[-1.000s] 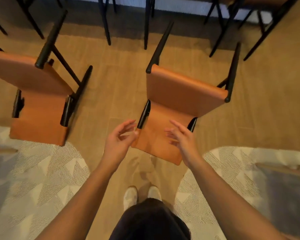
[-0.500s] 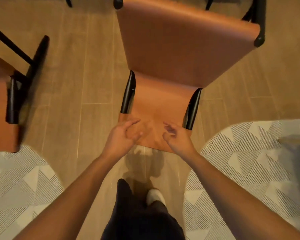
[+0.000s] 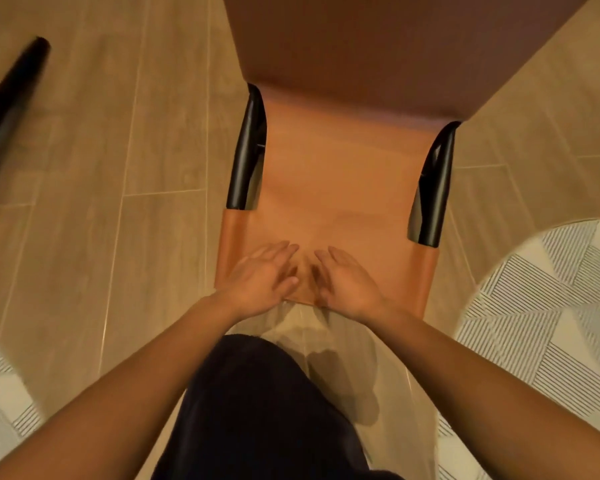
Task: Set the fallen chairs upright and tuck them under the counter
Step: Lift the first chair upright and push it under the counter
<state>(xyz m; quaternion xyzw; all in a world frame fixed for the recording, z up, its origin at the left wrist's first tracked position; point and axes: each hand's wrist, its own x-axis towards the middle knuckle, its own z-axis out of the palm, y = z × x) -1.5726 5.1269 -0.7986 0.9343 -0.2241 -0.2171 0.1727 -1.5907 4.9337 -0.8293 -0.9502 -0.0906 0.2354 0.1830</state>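
A fallen chair (image 3: pixel 340 174) with orange leather seat and backrest and black metal posts lies on its back on the wooden floor, filling the upper middle of the head view. Its backrest points toward me. My left hand (image 3: pixel 260 280) and my right hand (image 3: pixel 349 282) lie side by side over the near edge of the backrest, fingers straight and reaching forward onto the leather. Whether the fingers press the surface or hover just above it is unclear. The chair's legs are out of view beyond the top edge.
The black leg of a second fallen chair (image 3: pixel 11 98) crosses the upper left corner. Patterned grey-and-white rugs lie at the right (image 3: pixel 548 306) and lower left (image 3: pixel 4 403). Bare wooden floor (image 3: pixel 136 202) lies between. My dark-clothed leg (image 3: pixel 264 410) is below the hands.
I have bent down much closer to the chair. Both hands moved forward from loosely curled above the backrest edge to flat, straight fingers over it. The second chair slid almost out of view.
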